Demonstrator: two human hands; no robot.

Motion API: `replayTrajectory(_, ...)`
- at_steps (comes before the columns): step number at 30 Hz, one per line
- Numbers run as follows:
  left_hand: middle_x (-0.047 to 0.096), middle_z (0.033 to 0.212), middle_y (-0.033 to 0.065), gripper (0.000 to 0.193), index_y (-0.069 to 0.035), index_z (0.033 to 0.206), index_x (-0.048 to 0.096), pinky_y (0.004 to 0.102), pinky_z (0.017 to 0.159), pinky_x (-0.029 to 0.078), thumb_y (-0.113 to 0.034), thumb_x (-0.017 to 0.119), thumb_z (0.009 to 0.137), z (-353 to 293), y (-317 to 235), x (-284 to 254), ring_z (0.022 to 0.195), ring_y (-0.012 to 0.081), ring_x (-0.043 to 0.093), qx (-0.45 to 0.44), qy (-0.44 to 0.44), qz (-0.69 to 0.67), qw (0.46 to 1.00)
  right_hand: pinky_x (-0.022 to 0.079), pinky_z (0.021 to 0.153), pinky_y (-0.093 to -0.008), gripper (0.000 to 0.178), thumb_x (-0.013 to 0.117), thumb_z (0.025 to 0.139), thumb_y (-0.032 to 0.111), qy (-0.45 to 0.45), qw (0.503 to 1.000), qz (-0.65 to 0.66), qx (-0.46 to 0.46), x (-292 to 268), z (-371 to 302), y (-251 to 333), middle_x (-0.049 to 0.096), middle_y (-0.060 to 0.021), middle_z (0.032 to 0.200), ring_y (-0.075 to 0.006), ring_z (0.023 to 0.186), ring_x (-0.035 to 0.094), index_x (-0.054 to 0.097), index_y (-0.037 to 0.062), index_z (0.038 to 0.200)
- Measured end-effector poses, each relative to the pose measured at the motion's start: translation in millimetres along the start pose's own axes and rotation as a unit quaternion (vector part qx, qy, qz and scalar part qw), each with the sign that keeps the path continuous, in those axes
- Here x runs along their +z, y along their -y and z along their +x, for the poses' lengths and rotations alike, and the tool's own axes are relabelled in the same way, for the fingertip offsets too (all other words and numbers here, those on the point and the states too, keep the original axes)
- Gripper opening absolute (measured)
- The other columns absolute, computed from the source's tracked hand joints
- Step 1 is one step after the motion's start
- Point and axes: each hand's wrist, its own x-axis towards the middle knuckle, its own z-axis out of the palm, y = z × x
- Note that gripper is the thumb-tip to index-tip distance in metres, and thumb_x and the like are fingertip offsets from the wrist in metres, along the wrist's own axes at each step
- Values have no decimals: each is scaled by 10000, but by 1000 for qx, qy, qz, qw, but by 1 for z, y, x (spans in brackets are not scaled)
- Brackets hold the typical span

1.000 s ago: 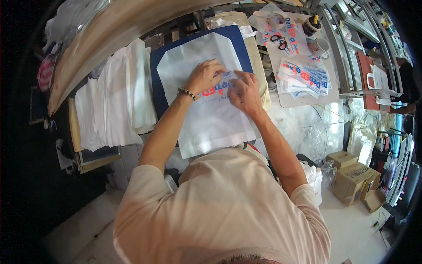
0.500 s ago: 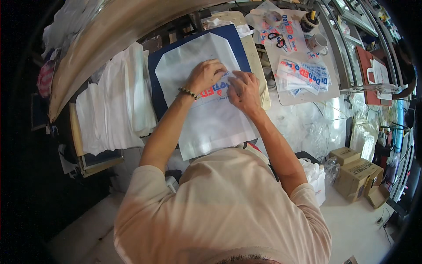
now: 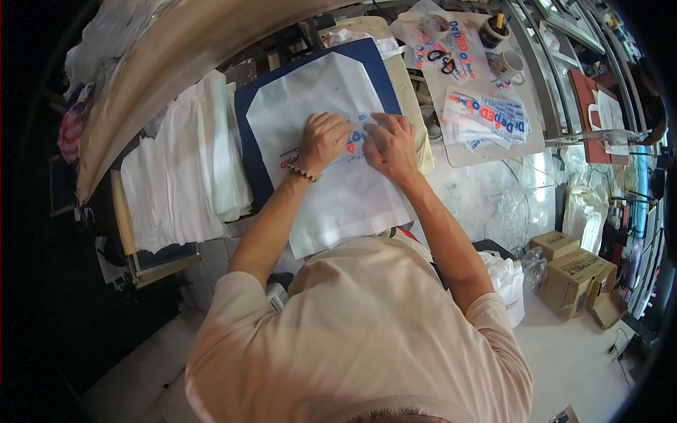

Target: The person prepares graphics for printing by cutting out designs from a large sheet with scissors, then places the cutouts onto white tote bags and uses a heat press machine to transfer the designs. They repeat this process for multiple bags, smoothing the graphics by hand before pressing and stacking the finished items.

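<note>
A white fabric panel (image 3: 331,204) with slanted upper corners lies spread over a dark blue board (image 3: 381,69). On its middle is a clear transfer film with red and blue lettering (image 3: 357,137), partly covered by my hands. My left hand (image 3: 324,143), with a beaded bracelet at the wrist, rests on the left part of the film, fingers bent and lying against it. At the film's right end is my right hand (image 3: 392,146), its fingers curled down with the thumb tucked in, gripping the edge. The fingertips of both hands are partly hidden.
Left of the board hangs a thick stack of white fabric (image 3: 180,169). On a side table (image 3: 469,156) at the right lie printed film strips (image 3: 486,116), black scissors (image 3: 442,61), a tape roll (image 3: 435,27) and a mug (image 3: 508,66). Cardboard boxes (image 3: 575,278) stand on the floor.
My left hand has shifted slightly down and left over the film, baring blue print between the hands and red print beside the wrist. My right hand has hardly moved.
</note>
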Motion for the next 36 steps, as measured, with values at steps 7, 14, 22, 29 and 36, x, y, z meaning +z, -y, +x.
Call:
replayTrajectory(7,691,906,91,102,-42,940,723,424,772,512,-48,746,841,2,-8,1,827,294,654,-88,-52,-78,992,412,1001,-463,301,714,755,122,-6,1000,8,0,0,0,2,647,-100,1249,-328,1150,560,748,63,1048)
replayTrajectory(14,673,906,108,124,-11,980,728,423,789,534,-78,718,877,15,-2,2,861,312,658,-85,40,-52,994,415,989,-463,312,712,753,123,-1,1000,-5,-1,0,-1,2,646,-100,1253,-327,1152,558,749,63,1058)
replayTrajectory(22,666,876,121,80,-44,896,745,430,762,535,-81,719,830,27,9,9,849,333,660,-93,74,-32,992,413,981,-474,294,707,760,135,2,1000,-3,1,-2,0,2,642,-86,1252,-321,1152,550,746,78,1046)
replayTrajectory(29,686,841,150,83,-27,848,727,418,712,554,-95,717,801,39,9,11,773,326,693,-166,118,-73,976,414,987,-477,283,696,767,150,-5,1000,-13,-5,3,0,0,635,-77,1259,-317,1154,550,747,87,1038)
replayTrajectory(36,699,791,156,92,-20,783,685,429,726,561,-107,713,775,54,26,13,787,343,696,-172,163,-47,970,427,976,-468,275,695,766,148,-8,1000,-24,-9,0,0,2,646,-75,1241,-316,1142,562,746,89,1030)
